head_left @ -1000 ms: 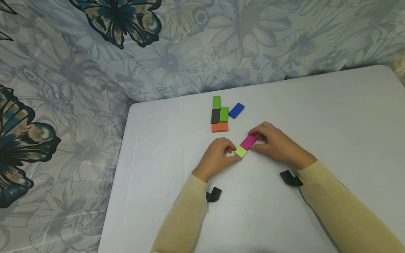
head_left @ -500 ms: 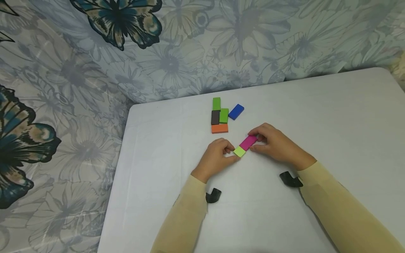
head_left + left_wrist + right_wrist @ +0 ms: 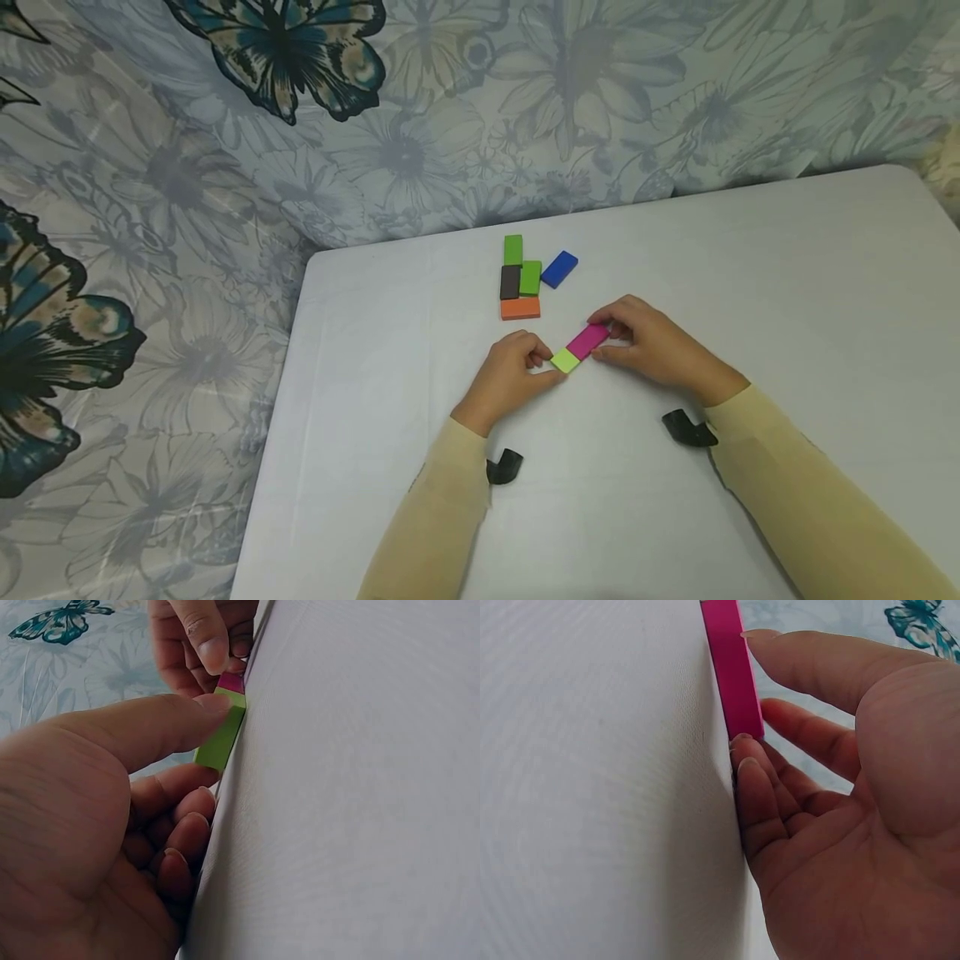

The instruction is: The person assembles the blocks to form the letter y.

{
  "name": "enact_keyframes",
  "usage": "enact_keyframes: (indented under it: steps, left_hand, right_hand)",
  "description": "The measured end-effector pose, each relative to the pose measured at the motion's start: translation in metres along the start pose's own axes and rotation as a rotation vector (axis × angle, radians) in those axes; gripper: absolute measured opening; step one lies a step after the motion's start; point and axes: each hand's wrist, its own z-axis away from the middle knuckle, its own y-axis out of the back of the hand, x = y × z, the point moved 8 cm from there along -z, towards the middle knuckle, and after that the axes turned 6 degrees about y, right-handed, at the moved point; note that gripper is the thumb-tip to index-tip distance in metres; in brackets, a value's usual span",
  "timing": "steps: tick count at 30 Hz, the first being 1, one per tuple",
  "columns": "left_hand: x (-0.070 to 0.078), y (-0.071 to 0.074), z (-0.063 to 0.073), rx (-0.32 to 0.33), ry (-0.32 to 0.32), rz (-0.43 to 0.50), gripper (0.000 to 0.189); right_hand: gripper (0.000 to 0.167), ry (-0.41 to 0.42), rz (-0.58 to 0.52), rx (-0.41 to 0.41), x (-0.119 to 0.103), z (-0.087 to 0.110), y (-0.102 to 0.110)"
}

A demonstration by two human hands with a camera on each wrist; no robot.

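Lime block [image 3: 220, 742], pinched by left hand [image 3: 79, 810], partly thumb-covered.

On the worktop [image 3: 787, 283], a magenta oblong block [image 3: 588, 341] lies flat, its length running 2 to 8 o'clock in the head view; a lime-green block [image 3: 565, 360], top nearly square, touches its 8 o'clock end.

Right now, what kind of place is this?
Probably an indoor play spot, maybe at home: I see a white table, a flowery backdrop behind it, and a toy-like pink block.
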Motion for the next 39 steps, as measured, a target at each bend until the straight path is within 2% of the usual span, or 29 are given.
enact_keyframes:
  steps: [4,15,28,34,39]
  left_hand:
    - [-0.001,-0.001,0.0,0.002,0.005,0.001,0.022]
    - [0.002,-0.001,0.0,0.002,-0.035,0.01,0.023]
    - [0.002,0.0,0.001,0.006,-0.027,0.016,0.023]
    - [0.002,-0.001,0.001,0.0,-0.025,0.027,0.023]
    - [0.0,-0.001,0.001,-0.002,-0.022,0.033,0.025]
  right_hand:
    - [0.043,0.001,0.002,-0.001,-0.001,0.001,-0.001]
    - [0.042,-0.004,0.001,0.002,-0.004,0.0,0.001]
    - [0.038,-0.012,0.023,-0.021,-0.002,-0.002,0.004]
    - [0.04,-0.068,0.038,-0.024,0.004,-0.006,0.019]
    - [0.042,-0.064,0.053,0.013,0.006,-0.016,0.04]
